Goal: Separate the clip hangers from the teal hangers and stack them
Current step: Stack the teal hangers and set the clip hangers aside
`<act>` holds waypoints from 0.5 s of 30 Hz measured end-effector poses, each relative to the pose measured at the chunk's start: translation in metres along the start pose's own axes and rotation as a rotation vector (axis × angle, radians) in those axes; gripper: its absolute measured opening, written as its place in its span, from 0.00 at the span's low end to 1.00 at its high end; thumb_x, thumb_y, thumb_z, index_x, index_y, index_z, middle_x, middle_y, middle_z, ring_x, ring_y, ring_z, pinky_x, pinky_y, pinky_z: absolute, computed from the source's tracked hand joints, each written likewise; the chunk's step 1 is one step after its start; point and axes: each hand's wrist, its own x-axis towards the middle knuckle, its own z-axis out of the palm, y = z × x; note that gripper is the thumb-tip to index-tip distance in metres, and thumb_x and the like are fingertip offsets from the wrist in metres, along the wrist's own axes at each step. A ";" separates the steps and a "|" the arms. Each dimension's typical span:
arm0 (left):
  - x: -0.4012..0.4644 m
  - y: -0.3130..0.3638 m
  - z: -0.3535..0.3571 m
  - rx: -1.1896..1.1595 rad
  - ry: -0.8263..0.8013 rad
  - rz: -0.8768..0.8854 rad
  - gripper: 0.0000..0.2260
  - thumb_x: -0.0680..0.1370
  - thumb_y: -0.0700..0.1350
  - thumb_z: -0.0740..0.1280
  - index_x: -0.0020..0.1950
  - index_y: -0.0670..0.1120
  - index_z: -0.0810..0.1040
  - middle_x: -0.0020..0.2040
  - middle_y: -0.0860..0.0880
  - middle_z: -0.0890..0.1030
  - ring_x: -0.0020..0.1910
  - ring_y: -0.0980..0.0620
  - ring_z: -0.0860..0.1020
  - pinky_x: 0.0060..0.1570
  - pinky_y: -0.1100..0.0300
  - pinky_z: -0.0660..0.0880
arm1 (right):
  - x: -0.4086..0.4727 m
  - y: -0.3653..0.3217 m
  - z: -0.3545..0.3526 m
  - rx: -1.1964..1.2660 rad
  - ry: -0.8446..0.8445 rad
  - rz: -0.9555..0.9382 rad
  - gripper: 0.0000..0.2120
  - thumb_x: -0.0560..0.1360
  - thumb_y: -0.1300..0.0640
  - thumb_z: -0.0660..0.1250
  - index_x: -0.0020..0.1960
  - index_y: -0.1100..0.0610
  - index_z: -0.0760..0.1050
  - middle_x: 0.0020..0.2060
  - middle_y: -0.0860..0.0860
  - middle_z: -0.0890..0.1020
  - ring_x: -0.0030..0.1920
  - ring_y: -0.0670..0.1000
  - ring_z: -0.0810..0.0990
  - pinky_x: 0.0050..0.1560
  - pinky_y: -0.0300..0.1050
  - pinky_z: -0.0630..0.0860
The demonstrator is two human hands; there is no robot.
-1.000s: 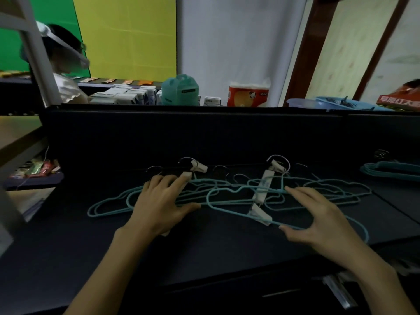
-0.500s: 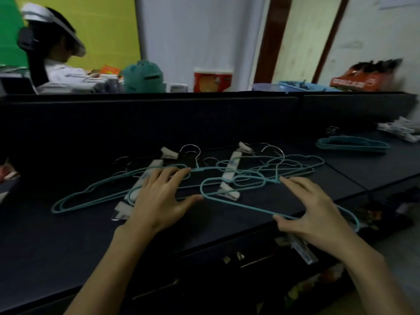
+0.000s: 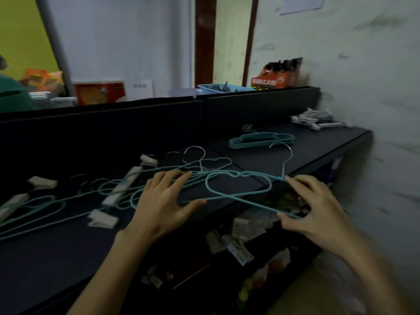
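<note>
A tangle of teal hangers and white clip hangers lies on the black table. My right hand pinches one teal hanger between thumb and fingers and holds it over the table's front edge, its metal hook pointing up. My left hand lies flat with spread fingers on the tangle, touching the same hanger's left end. A neat stack of teal hangers sits further right on the table. A pile of white clip hangers lies at the far right corner.
A black partition runs along the back of the table. The white wall closes off the right side. Below the table's edge a shelf holds loose packets and boxes. A blue tray and an orange pack stand behind the partition.
My right hand has drawn the teal hanger rightward and off the pile, past the table's edge. The view has swung right. My left hand stays pressed on the tangle.
</note>
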 end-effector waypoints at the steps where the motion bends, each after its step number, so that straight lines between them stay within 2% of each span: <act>1: 0.010 0.016 0.010 -0.002 -0.001 0.013 0.35 0.72 0.71 0.53 0.69 0.49 0.70 0.64 0.49 0.73 0.62 0.46 0.69 0.59 0.49 0.69 | -0.001 0.021 -0.006 -0.015 0.017 0.013 0.40 0.64 0.38 0.69 0.71 0.53 0.66 0.59 0.40 0.65 0.61 0.45 0.65 0.58 0.45 0.66; 8: 0.065 0.107 0.068 -0.029 -0.037 0.066 0.35 0.72 0.71 0.53 0.69 0.48 0.71 0.64 0.48 0.73 0.63 0.45 0.69 0.59 0.48 0.69 | -0.006 0.134 -0.041 -0.043 0.077 0.074 0.41 0.63 0.36 0.65 0.68 0.60 0.70 0.57 0.47 0.70 0.58 0.51 0.70 0.56 0.46 0.67; 10: 0.078 0.124 0.079 -0.032 -0.051 0.082 0.35 0.73 0.71 0.53 0.69 0.48 0.71 0.64 0.48 0.73 0.63 0.45 0.69 0.60 0.48 0.69 | -0.004 0.156 -0.046 -0.038 0.075 0.086 0.41 0.63 0.35 0.63 0.68 0.60 0.71 0.56 0.47 0.70 0.58 0.54 0.71 0.56 0.47 0.68; 15: 0.113 0.144 0.104 -0.007 -0.060 0.109 0.34 0.73 0.70 0.54 0.69 0.48 0.71 0.64 0.48 0.73 0.63 0.45 0.69 0.59 0.49 0.69 | 0.008 0.199 -0.047 -0.010 0.105 0.102 0.41 0.63 0.35 0.63 0.68 0.59 0.70 0.56 0.46 0.69 0.57 0.54 0.71 0.55 0.48 0.69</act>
